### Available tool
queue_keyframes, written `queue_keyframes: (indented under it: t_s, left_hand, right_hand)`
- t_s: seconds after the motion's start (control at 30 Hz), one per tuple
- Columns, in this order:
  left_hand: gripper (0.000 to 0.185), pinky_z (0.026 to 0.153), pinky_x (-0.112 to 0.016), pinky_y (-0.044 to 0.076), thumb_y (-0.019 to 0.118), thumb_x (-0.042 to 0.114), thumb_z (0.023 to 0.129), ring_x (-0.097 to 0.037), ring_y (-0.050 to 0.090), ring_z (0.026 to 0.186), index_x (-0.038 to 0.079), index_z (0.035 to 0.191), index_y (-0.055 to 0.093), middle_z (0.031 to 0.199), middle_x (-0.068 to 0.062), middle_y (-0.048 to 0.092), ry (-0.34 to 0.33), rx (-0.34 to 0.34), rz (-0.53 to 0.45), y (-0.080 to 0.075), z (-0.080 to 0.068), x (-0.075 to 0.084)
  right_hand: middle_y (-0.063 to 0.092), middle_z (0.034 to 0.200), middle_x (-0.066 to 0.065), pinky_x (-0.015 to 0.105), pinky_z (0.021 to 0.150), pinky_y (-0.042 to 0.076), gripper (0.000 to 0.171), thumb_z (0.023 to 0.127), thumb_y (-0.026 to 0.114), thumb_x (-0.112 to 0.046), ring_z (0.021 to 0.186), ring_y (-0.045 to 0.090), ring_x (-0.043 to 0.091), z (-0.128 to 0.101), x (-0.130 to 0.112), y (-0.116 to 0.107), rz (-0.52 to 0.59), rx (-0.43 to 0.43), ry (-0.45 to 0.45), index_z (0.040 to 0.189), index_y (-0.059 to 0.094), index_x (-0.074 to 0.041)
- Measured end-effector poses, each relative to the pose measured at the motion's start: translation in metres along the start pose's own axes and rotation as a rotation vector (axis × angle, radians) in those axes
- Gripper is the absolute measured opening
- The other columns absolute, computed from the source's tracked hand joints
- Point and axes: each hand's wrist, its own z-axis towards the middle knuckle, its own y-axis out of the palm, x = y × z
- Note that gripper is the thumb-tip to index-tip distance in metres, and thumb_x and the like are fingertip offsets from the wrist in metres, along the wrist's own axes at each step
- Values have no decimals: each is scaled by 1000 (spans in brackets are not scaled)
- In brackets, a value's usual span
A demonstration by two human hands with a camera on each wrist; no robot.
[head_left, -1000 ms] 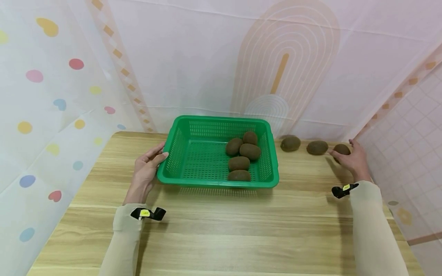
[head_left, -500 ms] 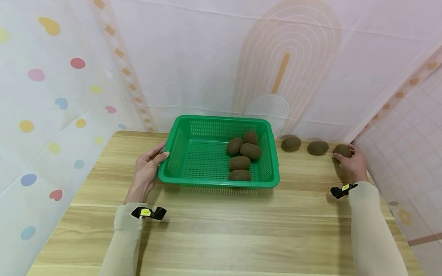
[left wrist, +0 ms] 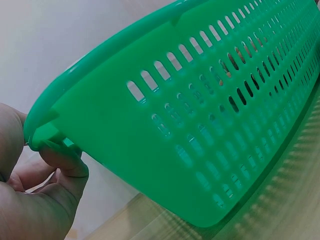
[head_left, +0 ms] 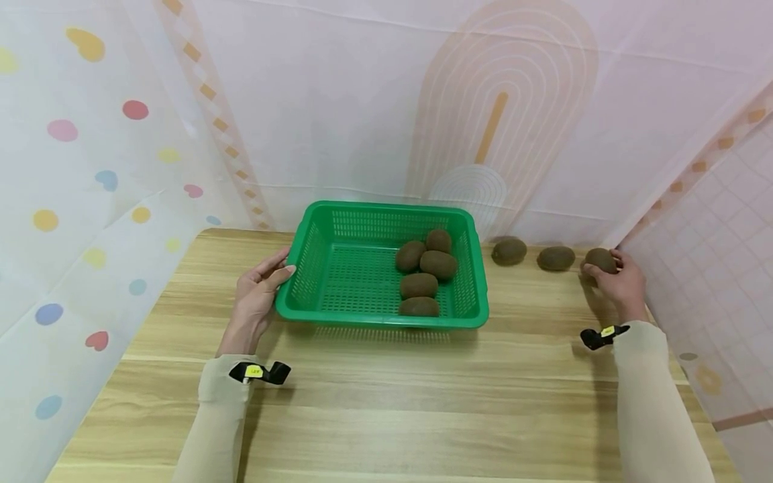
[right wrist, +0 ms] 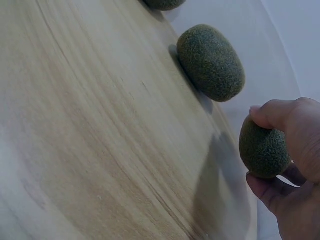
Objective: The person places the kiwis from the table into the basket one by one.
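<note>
- Gripping the left rim of the basket (head_left: 380, 320), mid-left in the frame, the left hand (head_left: 252, 297) curls its fingers underneath, thumb on top.
- Centre: five kiwis (head_left: 438, 265) crowd the basket's right side; open room lies left.
- Right of centre: two loose kiwis (head_left: 509, 251) line the table's (head_left: 423, 402) back edge.
- Far right, near the side wall (head_left: 712, 268): the right hand (head_left: 626, 287), spread wider a second ago, now pinches another kiwi (head_left: 601, 259), apparently secured.

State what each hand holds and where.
Left hand: green basket, by the rim at its left end. Right hand: rightmost kiwi, pinched at opposite sides.
</note>
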Motion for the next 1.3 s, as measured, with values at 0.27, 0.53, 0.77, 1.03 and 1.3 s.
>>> queue_keyframes:
  t_s: [0.27,0.53,0.77,1.03,1.3]
  left_hand:
    - [59,76,-14,59,73,14,96,-3,58,99,10,151,52,112,7,58,2,2,-8,0,1,0]
    - [57,77,-13,58,73,14,96,-3,55,104,12,150,54,112,9,59,-5,11,1,1,1,2]
    - [59,78,-13,58,73,13,97,-2,57,103,9,152,52,113,9,60,-4,-3,-18,2,1,3]
    - [60,77,-14,59,74,13,96,-2,59,100,9,151,52,113,8,60,-4,-4,-34,1,1,2]
    - [61,77,-14,59,74,12,96,-1,62,95,7,152,50,110,9,62,2,-10,-47,0,0,1]
  right_hand:
    - [27,164,29,62,109,44,86,100,61,-44,143,38,51,-5,-9,0,2,14,-37,164,20,-6]
    - [32,162,28,53,99,49,83,100,61,-45,141,40,49,-14,-20,1,-2,23,-78,164,23,-8]
    - [42,157,25,22,82,41,79,98,65,-43,136,46,42,-20,-28,5,6,57,-137,162,32,-12]
    - [43,156,25,19,78,41,78,98,65,-45,132,48,42,-31,-44,9,4,48,-205,161,34,-11]
    - [49,151,25,16,76,41,75,97,69,-41,124,53,39,-42,-56,17,-3,52,-272,159,39,-12]
